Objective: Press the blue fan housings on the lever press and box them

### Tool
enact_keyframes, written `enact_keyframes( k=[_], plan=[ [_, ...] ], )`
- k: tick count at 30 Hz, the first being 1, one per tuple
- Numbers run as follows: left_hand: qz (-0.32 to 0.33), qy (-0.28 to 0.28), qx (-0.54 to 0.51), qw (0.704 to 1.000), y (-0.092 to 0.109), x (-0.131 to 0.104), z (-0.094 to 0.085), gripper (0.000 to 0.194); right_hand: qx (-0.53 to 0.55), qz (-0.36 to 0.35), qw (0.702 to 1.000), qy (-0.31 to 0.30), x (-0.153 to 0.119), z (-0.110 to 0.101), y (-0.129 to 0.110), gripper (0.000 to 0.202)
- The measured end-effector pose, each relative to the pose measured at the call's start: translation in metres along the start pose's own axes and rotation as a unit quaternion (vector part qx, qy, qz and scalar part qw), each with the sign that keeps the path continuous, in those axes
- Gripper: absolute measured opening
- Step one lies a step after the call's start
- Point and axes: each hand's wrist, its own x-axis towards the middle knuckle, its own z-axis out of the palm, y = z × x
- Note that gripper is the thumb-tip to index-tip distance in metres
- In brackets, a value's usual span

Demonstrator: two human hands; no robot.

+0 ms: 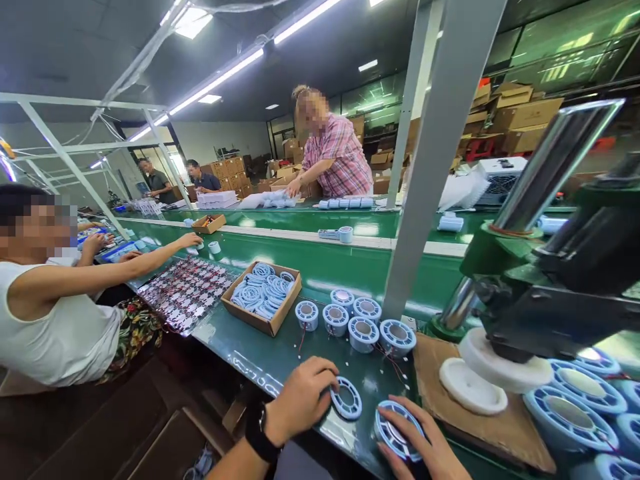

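My left hand point(306, 395), with a dark band at its wrist, pinches the left edge of a light-blue slotted ring point(347, 399) low over the table's front edge. To the right, my right hand point(425, 441) is wrapped around a round light-blue housing point(399, 432) with a slotted top and a silver centre. Part of that housing is hidden by my fingers. Beyond both hands stands a group of similar round housings point(363, 332), some with thin red wires trailing onto the green table.
A cardboard box point(273, 324) of light-blue rings stands ahead, beside a sheet of small boards point(185, 293). At right, a press point(505, 360) with white round pads stands over cardboard, next to more housings point(565, 413). A grey post point(435, 153) rises ahead. Co-workers sit left and stand opposite.
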Motion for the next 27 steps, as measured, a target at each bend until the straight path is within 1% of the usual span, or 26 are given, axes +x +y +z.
enact_keyframes(
  k=[2, 6, 9, 11, 12, 13, 15, 16, 18, 19, 21, 23, 25, 27],
  plan=[
    [-0.018, 0.0, 0.006, 1.0, -0.004, -0.002, 0.001, 0.034, 0.017, 0.041, 0.999, -0.002, 0.001, -0.004, -0.01, 0.029],
    [-0.051, 0.007, 0.005, 0.999, -0.005, -0.003, -0.006, 0.043, 0.062, 0.127, 0.99, 0.001, 0.007, -0.011, -0.032, 0.029],
    [-0.075, 0.02, 0.022, 0.997, 0.001, -0.006, 0.002, 0.034, 0.08, 0.142, 0.987, 0.007, 0.011, -0.015, -0.039, 0.028],
    [-0.085, 0.027, 0.054, 0.995, 0.005, -0.008, 0.01, 0.049, 0.081, 0.143, 0.986, 0.011, 0.012, -0.017, -0.041, 0.028],
    [-0.091, 0.033, 0.067, 0.993, 0.007, -0.008, 0.013, 0.053, 0.079, 0.144, 0.986, 0.016, 0.012, -0.017, -0.042, 0.029],
    [-0.098, 0.039, 0.071, 0.992, 0.01, -0.008, 0.016, 0.054, 0.076, 0.147, 0.986, 0.023, 0.013, -0.017, -0.043, 0.031],
    [-0.118, 0.045, 0.036, 0.991, 0.016, -0.006, 0.016, 0.052, 0.066, 0.152, 0.985, 0.039, 0.013, -0.015, -0.046, 0.038],
    [-0.126, 0.041, 0.0, 0.991, 0.02, -0.005, 0.014, 0.054, 0.059, 0.157, 0.985, 0.046, 0.014, -0.013, -0.048, 0.041],
    [-0.12, 0.017, -0.069, 0.99, 0.031, -0.002, 0.008, 0.066, 0.047, 0.164, 0.984, 0.056, 0.014, -0.008, -0.052, 0.046],
    [-0.105, -0.002, -0.088, 0.991, 0.037, -0.001, 0.005, 0.071, 0.044, 0.166, 0.983, 0.058, 0.014, -0.005, -0.054, 0.048],
    [-0.062, -0.037, -0.085, 0.994, 0.05, 0.003, 0.002, 0.076, 0.044, 0.172, 0.982, 0.062, 0.014, 0.0, -0.057, 0.053],
    [-0.028, -0.057, -0.061, 0.996, 0.06, 0.007, 0.002, 0.076, 0.05, 0.176, 0.98, 0.071, 0.013, 0.003, -0.059, 0.057],
    [-0.02, -0.063, -0.049, 0.997, 0.065, 0.01, 0.005, 0.076, 0.059, 0.182, 0.978, 0.082, 0.012, 0.004, -0.059, 0.058],
    [-0.028, -0.06, -0.05, 0.997, 0.067, 0.011, 0.008, 0.076, 0.07, 0.19, 0.976, 0.086, 0.011, 0.005, -0.058, 0.058]
  ],
)
